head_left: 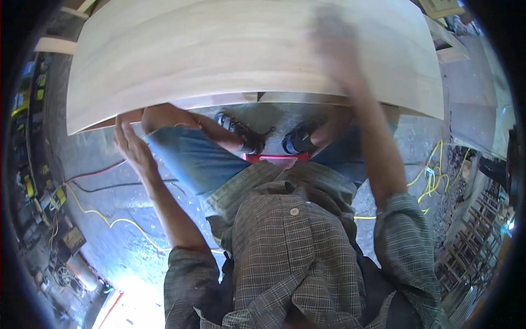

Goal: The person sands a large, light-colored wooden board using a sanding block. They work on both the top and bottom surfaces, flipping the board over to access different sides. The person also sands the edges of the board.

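Plywood, a pale broad panel (252, 55), lay flat just ahead of both hands, above the person's knees. The left hand (131, 143) was open, fingers spread, at the panel's near left corner, touching or just under its edge. The right hand (334, 44) rested on top, blurred; whether open or gripping could not be told. By appearance, positioning was unfinished; yellow cables (433, 175) trailed beyond the right forearm.

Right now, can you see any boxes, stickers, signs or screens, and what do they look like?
Yellow-and-black packs: left edge, stacked small rectangles, too blurred to tell more.
Tan box: lower left on the floor, flat, with a dark panel.
Framed panel: top right, pale rectangle, partly cut off.
No screens show.
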